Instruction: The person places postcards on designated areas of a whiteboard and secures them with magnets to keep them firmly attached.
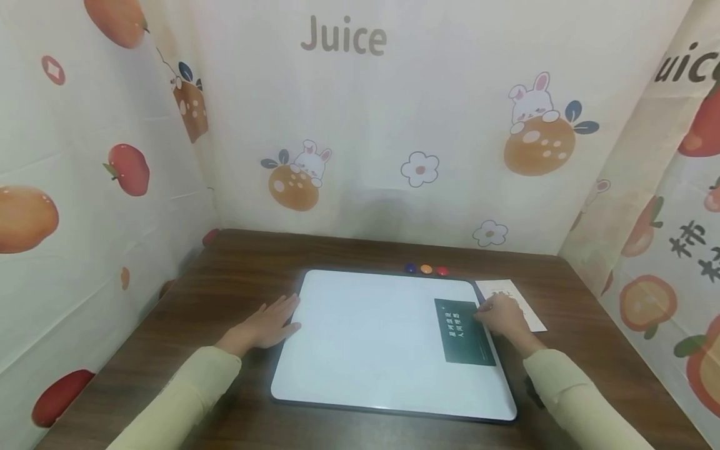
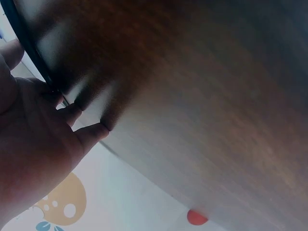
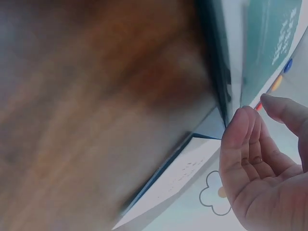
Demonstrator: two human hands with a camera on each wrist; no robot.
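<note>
A dark-rimmed whiteboard (image 1: 365, 344) lies flat on the wooden table. On its right side rests a dark green card (image 1: 465, 347) with white characters. My left hand (image 1: 271, 322) rests at the board's left edge, fingers spread; the left wrist view shows that hand (image 2: 38, 125) beside the dark rim. At the green card's right edge is my right hand (image 1: 502, 315), its fingertips touching there. The right wrist view shows this hand (image 3: 264, 168) with bent fingers and a gap to the thumb. A white card (image 1: 529, 312) is partly hidden under it.
Along the board's far edge sit three small round pieces: blue (image 1: 410, 268), orange (image 1: 426, 269) and red (image 1: 443, 271). Printed cloth (image 1: 360, 125) hangs behind the table (image 1: 247, 262) and along both sides. A dark object (image 1: 533, 392) shows beside the right sleeve.
</note>
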